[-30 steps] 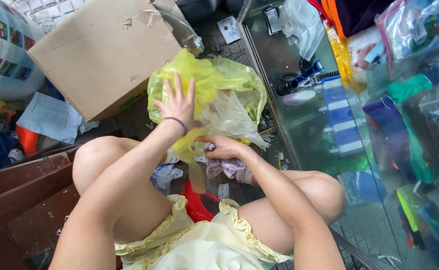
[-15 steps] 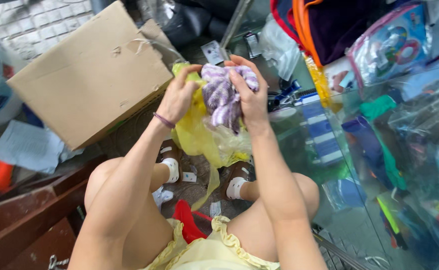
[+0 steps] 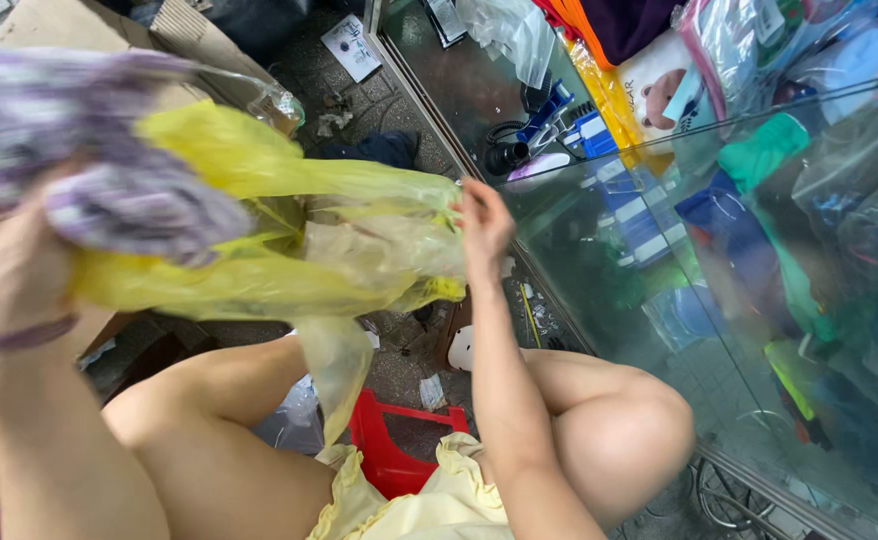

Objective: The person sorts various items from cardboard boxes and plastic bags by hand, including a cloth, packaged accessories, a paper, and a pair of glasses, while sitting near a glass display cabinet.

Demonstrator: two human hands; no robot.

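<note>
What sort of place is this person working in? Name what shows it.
Probably a small shop or market stall: a glass display case full of packaged goods, a cardboard box, and a red stool on a littered floor.

A dirty, dark concrete floor with small paper scraps scattered on it. A red plastic stool stands on it, a cardboard box farther off, and what may be a white leaflet.

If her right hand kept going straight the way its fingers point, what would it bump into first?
The right hand points up and away while gripping the yellow plastic bag. Beyond its fingertips, the glass case edge looks likely first, though depth is unclear.
</note>
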